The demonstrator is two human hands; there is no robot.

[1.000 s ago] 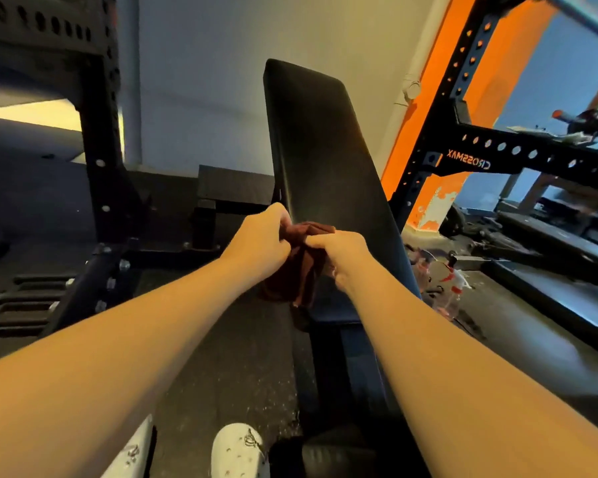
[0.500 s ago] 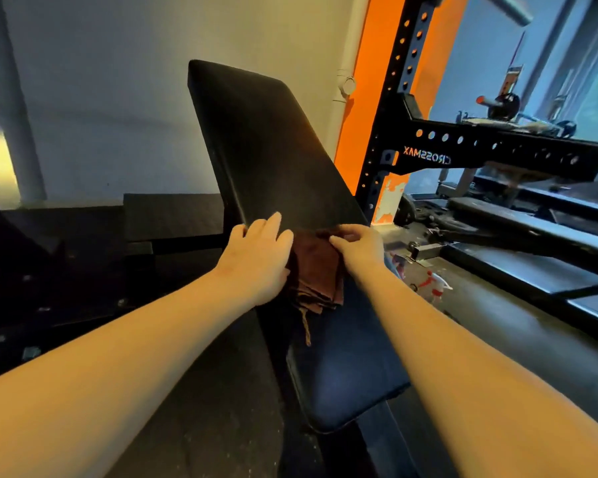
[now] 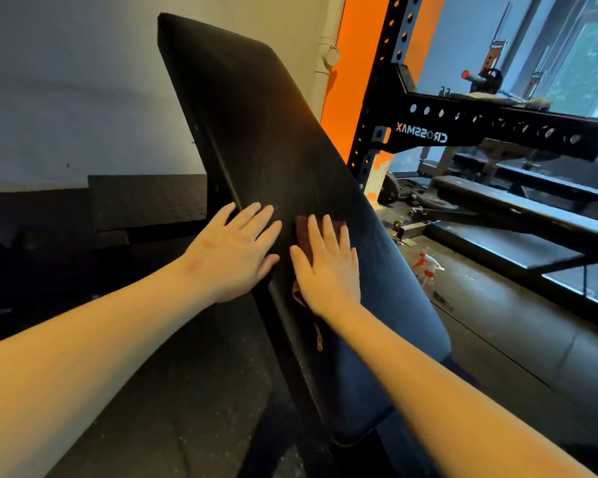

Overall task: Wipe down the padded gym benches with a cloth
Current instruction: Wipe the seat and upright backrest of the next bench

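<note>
A black padded bench back (image 3: 256,108) slants up from lower right to upper left across the middle of the view. A dark red-brown cloth (image 3: 302,227) lies flat on the pad, mostly hidden under my right hand (image 3: 328,270), which presses it down with straight fingers. A loose strip of the cloth hangs below my wrist. My left hand (image 3: 235,250) rests flat on the pad's left edge, fingers straight, just left of the cloth and not touching it.
A black perforated rack (image 3: 491,132) stands to the right in front of an orange wall strip. A spray bottle with a red trigger (image 3: 428,272) lies on the dark floor right of the bench. Flat benches (image 3: 518,215) sit beyond it.
Both hands let go of the bunched cloth and flattened out. The cloth now lies spread on the pad under my right palm, and my left hand moved onto the pad's edge.
</note>
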